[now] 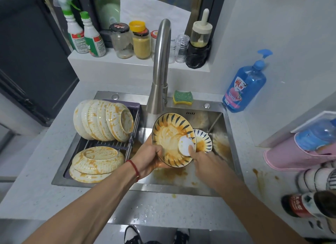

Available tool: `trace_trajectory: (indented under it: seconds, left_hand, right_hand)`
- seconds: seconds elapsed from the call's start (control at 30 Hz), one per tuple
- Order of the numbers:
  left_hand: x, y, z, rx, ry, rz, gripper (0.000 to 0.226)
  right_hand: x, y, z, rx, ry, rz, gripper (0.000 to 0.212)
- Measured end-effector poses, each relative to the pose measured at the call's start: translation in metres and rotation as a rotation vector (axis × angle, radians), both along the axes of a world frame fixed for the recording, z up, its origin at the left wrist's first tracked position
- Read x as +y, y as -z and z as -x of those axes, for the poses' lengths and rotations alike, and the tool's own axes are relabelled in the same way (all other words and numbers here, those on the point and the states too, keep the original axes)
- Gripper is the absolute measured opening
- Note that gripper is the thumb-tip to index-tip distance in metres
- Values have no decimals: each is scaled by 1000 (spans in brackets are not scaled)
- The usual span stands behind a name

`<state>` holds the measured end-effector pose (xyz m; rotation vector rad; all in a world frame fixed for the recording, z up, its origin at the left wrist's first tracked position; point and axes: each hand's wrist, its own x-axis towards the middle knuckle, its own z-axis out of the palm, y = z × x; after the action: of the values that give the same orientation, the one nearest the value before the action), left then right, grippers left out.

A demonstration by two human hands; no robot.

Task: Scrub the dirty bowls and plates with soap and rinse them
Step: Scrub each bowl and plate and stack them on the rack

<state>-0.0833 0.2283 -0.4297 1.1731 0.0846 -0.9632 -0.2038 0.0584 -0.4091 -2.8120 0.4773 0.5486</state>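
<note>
We are scrubbing now: our left hand (149, 157) is gripping the bowl (172, 140) by its rim, tilted over the sink (228, 134), and our right hand (203, 161) is pinching a white pad (185, 145) against its inside. Next, we think, the orange sauce needs more rubbing

A brushed stainless-steel sink (231, 134) and matching matt metal tap (160, 65) are seen. A glazed, glossy ceramic bowl (169, 134), smeared with orange sauce, is rubbed with a smooth white pad (185, 145). The speckled countertop (45, 194) looks like matt stone. A rough green-and-yellow sponge (182, 97) and a translucent blue plastic soap bottle (244, 87) are shown behind the sink.
</note>
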Motion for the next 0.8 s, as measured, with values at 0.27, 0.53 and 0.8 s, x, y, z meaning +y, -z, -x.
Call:
trace_trajectory:
  seconds: [0.27,0.53,0.8]
  left_hand:
    - [-2,-2,9,21,79,8,80]
    - [-6,4,21,145,99,111,75]
    - [-4,1,18,90,73,85,81]
  right_hand:
    - [-8,-4,-9,-9,92,27,62]
    - [23,-21,-8,-137,-8,-79,62]
    - [18,-14,11,-72,-18,-20,64]
